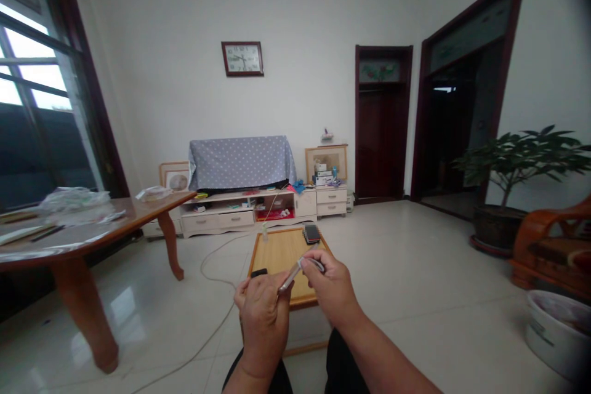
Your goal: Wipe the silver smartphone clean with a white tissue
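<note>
My left hand (pixel 265 308) is closed around a thin phone (pixel 287 282) with a silvery edge, held tilted above the small wooden table (pixel 277 249). At the phone's upper end, my right hand (pixel 330 283) pinches a small whitish strip (pixel 316 263), whose kind I cannot make out. The fingers hide part of both things. Past my right hand, a dark phone-like slab (pixel 312 234) lies at the table's far right corner. A small black object (pixel 259 273) rests near the left edge, and a little clear bottle (pixel 265 233) stands at the far left.
A larger wooden table (pixel 138 212) with plastic bags stands on the left. A cable (pixel 212 283) runs over the floor beside the small table. Ahead is a low white cabinet (pixel 219 220). To the right are a potted plant (pixel 501 221), a wooden chair (pixel 549 246) and a white bucket (pixel 554 332).
</note>
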{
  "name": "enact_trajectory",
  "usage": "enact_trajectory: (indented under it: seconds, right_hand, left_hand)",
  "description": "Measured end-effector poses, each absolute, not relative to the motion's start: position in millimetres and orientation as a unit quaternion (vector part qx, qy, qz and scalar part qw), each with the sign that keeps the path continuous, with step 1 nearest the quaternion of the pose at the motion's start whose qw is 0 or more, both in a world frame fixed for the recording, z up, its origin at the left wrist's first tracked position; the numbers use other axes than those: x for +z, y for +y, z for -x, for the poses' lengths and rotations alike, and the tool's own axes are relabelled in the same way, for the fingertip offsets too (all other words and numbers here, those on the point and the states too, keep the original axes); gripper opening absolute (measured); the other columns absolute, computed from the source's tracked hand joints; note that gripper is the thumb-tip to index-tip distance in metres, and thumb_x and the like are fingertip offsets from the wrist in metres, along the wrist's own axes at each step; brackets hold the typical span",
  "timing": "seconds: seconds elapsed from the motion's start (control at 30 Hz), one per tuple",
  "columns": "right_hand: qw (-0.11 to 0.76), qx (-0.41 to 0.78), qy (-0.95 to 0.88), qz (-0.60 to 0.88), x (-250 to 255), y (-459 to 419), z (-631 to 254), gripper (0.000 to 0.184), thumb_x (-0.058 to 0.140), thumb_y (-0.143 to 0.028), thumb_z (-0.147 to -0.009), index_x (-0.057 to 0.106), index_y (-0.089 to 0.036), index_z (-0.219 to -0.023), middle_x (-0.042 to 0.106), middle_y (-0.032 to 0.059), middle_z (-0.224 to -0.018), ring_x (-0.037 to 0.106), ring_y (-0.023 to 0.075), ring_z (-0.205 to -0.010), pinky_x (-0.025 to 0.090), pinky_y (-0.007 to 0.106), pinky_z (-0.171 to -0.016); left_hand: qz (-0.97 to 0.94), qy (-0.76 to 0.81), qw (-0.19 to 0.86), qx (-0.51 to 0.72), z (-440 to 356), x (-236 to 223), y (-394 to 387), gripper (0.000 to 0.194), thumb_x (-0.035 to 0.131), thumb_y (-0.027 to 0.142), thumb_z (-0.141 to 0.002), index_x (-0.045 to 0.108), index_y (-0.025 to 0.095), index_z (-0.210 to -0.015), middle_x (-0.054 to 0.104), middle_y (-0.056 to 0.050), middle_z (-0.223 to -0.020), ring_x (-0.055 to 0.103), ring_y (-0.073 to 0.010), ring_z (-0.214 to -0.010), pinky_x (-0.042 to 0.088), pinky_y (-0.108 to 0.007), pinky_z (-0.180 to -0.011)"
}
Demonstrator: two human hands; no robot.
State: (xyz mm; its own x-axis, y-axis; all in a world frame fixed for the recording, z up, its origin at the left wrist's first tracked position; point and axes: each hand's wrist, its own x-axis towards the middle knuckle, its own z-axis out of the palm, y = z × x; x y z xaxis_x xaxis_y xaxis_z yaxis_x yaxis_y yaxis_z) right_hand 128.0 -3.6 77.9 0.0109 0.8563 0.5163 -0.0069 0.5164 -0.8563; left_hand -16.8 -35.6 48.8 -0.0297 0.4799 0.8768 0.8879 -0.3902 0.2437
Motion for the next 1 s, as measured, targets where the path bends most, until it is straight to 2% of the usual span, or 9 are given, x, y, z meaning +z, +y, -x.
enact_trajectory:
  seconds: [0.2, 0.4, 0.63, 0.87, 1.0]
  right_hand:
    - [0.6, 0.324, -0.66, 0.315, 74, -20, -119, 0.019, 0.064, -0.037, -0.09, 0.072, -0.02, -0.089, 0.069, 0.0034, -0.084, 0.061, 0.0169, -0.075, 0.049, 0.027, -0.07]
    - [0.622, 0.393, -0.58, 0.349, 70, 4, -131, 0.032, 0.065, -0.047, -0.088, 0.07, -0.017, -0.098, 0.058, -0.002, -0.067, 0.05, 0.0134, -0.057, 0.043, 0.025, -0.054]
    - [0.607, 0.334, -0.644, 0.325, 70, -22, -121, 0.021, 0.064, -0.038, -0.089, 0.073, -0.019, -0.092, 0.069, 0.003, -0.082, 0.061, 0.0167, -0.074, 0.049, 0.027, -0.069]
    - [0.631, 0.384, -0.564, 0.37, 66, 9, -139, 0.031, 0.067, -0.046, -0.087, 0.069, -0.016, -0.097, 0.06, -0.0018, -0.069, 0.049, 0.0124, -0.056, 0.041, 0.024, -0.053]
    - [0.626, 0.341, -0.606, 0.354, 64, -7, -130, 0.023, 0.066, -0.04, -0.088, 0.072, -0.017, -0.092, 0.065, 0.0006, -0.075, 0.057, 0.0149, -0.067, 0.046, 0.025, -0.063]
  left_hand:
    - [0.669, -0.514, 0.188, -0.503, 17, 47, -35, 0.022, 0.051, 0.023, -0.095, 0.072, 0.028, -0.101, 0.077, -0.003, -0.095, 0.065, -0.0219, -0.095, 0.031, -0.045, -0.101]
    - [0.666, -0.508, 0.199, -0.509, 15, 48, -38, 0.018, 0.058, 0.028, -0.095, 0.071, 0.031, -0.107, 0.077, -0.001, -0.101, 0.065, -0.0205, -0.097, 0.028, -0.046, -0.104]
    - [0.669, -0.515, 0.184, -0.504, 13, 46, -34, 0.021, 0.052, 0.023, -0.095, 0.072, 0.028, -0.1, 0.077, -0.002, -0.096, 0.065, -0.0214, -0.095, 0.029, -0.046, -0.103]
    - [0.661, -0.495, 0.194, -0.529, 10, 45, -37, 0.015, 0.061, 0.026, -0.094, 0.072, 0.029, -0.104, 0.078, -0.001, -0.099, 0.066, -0.019, -0.095, 0.028, -0.045, -0.105]
    - [0.666, -0.502, 0.182, -0.52, 11, 41, -33, 0.016, 0.06, 0.025, -0.094, 0.073, 0.03, -0.102, 0.077, 0.0, -0.097, 0.066, -0.0193, -0.094, 0.029, -0.045, -0.104]
